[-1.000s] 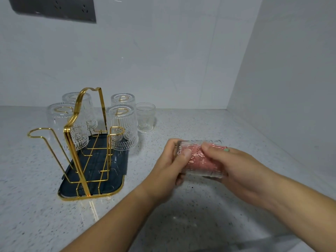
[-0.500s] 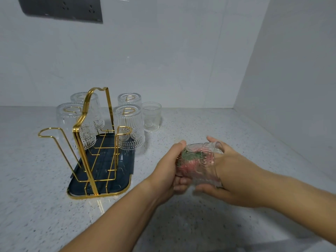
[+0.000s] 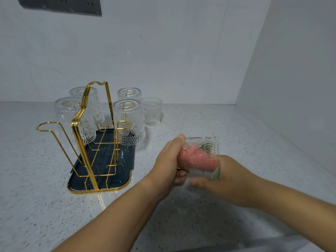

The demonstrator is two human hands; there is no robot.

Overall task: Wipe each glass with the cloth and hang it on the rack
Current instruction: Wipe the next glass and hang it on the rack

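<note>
Glass (image 3: 205, 144) lies sideways, base clamped by the left hand (image 3: 165, 166), mouth toward the right hand (image 3: 227, 179), its fingers bunching the cloth (image 3: 196, 159) inside; rack (image 3: 78, 128) stands leftward.

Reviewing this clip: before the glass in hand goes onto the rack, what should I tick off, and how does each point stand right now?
1. Left hand grips the held glass firmly: ok.
2. Pink cloth is out of the glass: not ok. The right hand has it pushed inside.
3. The rack has a free hook: ok. The front-left hook and front-right hook are bare.
4. Glass wiped all over: cannot tell.
5. The upright glass on the counter stands clear of the front hooks: ok.
</note>
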